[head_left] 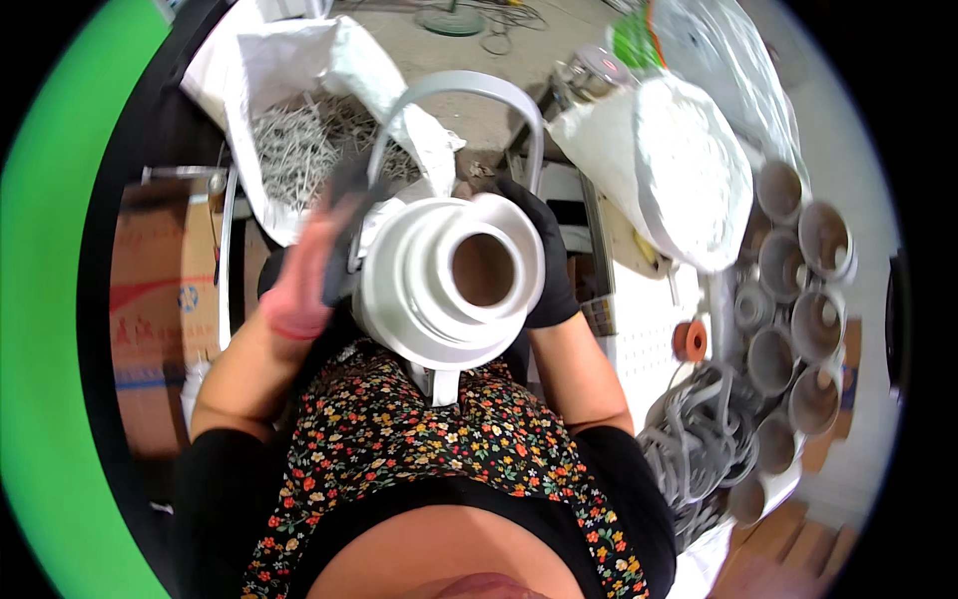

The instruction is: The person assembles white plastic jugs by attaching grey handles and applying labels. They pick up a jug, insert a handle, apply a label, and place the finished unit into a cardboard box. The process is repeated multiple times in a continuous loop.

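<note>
And here is the white vessel, front and centre, its round mouth tipped up toward the camera above the flowered apron; the right hand, in a black glove, is clamped against its right side, thumb side up by the rim; the left hand, black and pinkish-red, is a blur at the left side, and whether it grips or only brushes the vessel I cannot tell.

Look at the room: the arched handle rises beyond the mouth, with bare floor past it; a white sack crowds the far left, another pale sack leans in at the far right; the white tabletop runs down the right, an orange-brown ring near its outer side, beside heaped grey loops and rows of open grey cylinders.

Now the textures: smooth stepped rings circle the vessel's dull brown inside; the handle is a flat, pale band; the sacks are creased and crumpled, the left one full of thin, spiky grey pieces; flat brown cardboard stands at the left.
</note>
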`<state>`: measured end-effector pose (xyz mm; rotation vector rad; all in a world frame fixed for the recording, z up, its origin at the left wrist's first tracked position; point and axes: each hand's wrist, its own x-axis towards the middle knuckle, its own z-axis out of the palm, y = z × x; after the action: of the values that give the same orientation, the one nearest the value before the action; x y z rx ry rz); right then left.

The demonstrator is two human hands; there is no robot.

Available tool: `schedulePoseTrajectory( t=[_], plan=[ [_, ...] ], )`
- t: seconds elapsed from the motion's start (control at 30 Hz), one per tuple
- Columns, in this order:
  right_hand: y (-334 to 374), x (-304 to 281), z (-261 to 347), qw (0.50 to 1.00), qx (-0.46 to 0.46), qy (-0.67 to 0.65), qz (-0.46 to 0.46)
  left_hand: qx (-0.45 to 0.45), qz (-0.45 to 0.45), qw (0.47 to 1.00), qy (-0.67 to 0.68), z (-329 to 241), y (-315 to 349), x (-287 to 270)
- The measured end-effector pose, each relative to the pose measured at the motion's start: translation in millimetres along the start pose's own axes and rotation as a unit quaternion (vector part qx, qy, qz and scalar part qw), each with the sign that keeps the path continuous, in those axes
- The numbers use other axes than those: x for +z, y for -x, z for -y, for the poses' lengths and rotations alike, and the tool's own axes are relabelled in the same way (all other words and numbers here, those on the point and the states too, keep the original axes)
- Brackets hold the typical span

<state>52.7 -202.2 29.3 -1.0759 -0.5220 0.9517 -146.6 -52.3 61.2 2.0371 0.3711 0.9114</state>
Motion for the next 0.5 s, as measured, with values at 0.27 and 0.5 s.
schedulePoseTrajectory(
  t=[0.27,0.5],
  plan=[
    [14,15,16,0.899,0.255,-0.355,0.029,-0.276,-0.019,0.787,0.551,-6,-4,21],
    [24,41,22,0.954,0.174,-0.243,0.017,-0.293,0.010,0.811,0.506,-3,-14,2]
  ],
)
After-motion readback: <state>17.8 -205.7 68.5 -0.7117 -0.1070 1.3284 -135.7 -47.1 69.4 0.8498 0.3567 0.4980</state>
